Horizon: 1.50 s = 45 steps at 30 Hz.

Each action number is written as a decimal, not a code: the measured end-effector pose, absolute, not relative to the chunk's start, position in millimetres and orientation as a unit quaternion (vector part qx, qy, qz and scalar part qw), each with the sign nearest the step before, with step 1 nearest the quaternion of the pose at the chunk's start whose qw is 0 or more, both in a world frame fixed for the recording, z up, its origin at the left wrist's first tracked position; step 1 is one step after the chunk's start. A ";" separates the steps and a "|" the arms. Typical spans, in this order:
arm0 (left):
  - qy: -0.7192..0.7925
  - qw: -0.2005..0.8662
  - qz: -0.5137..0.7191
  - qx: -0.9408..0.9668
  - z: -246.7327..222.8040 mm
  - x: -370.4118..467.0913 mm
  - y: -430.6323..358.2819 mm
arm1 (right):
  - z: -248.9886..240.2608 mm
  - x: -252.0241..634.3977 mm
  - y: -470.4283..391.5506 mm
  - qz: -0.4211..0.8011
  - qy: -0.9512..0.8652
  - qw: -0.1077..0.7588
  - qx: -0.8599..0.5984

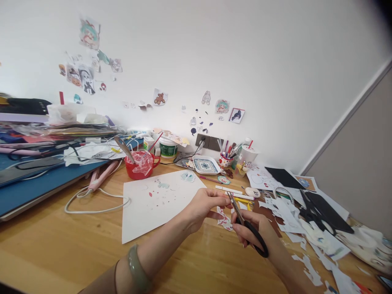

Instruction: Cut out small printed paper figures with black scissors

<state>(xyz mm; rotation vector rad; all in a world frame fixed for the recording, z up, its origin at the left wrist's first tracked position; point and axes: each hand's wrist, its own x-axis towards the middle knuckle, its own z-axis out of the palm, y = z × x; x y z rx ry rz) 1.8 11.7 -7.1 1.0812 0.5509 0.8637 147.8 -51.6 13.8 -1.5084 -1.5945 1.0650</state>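
Observation:
Black-handled scissors (pixel 239 217) are held in my right hand (pixel 254 228), their blades pointing up and to the left. The blade tips reach the fingertips of my left hand (pixel 204 204), which is closed in a pinch; what it pinches is too small to make out. A green bangle circles the left wrist. Just below and behind the fingers, a cut paper piece with red marks (pixel 225 220) lies on the wooden table. To the left lies a large white sheet (pixel 147 216) with small painted shapes.
Behind the sheet stands a red mug (pixel 139 165) with plastic inside. A patterned square dish (pixel 206 165) and a pen cup (pixel 226 160) stand near the wall. Paper scraps (pixel 288 216) and other scissors (pixel 315 212) cover the right side. A white cable (pixel 92 211) loops at left.

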 end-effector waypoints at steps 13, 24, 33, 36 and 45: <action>0.254 0.734 0.395 0.491 -4.9 1.6 11.6 | 15.2 148.5 -51.4 0.423 -0.610 0.344 -0.574; 0.257 0.731 0.399 0.490 -4.1 1.1 11.6 | 16.2 146.2 -53.0 0.422 -0.611 0.349 -0.571; 0.269 0.733 0.402 0.478 -4.6 1.3 12.8 | 16.4 145.9 -53.3 0.420 -0.605 0.350 -0.578; 0.273 0.732 0.403 0.476 -4.6 1.3 13.0 | 16.4 145.4 -53.6 0.420 -0.606 0.355 -0.575; 0.270 0.732 0.405 0.477 -4.0 1.7 12.9 | 16.2 146.8 -53.2 0.427 -0.611 0.348 -0.569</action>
